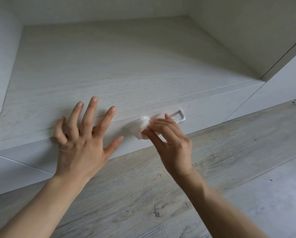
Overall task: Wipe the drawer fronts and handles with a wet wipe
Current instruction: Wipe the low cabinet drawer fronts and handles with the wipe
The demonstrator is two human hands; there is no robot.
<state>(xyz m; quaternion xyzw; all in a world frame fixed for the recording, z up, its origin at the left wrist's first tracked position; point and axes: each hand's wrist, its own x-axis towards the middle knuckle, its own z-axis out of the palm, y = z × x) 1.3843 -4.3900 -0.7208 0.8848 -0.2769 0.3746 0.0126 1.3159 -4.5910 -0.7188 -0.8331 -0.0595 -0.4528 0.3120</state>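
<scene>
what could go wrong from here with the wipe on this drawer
1. The crumpled white wet wipe is held only in a light pinch by the right hand, so it might slip out or snag on the silver metal handle next to it.
2. The left hand, spread over the pale wood-grain cabinet top, could leave fresh fingerprints there.

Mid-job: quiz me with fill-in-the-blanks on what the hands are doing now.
The right hand presses the wipe on the ___ of the drawer.
The left hand, fingers spread, holds ___.
The handle shows its bare end to the ___ of the wipe.
Missing: front; nothing; right.
</scene>
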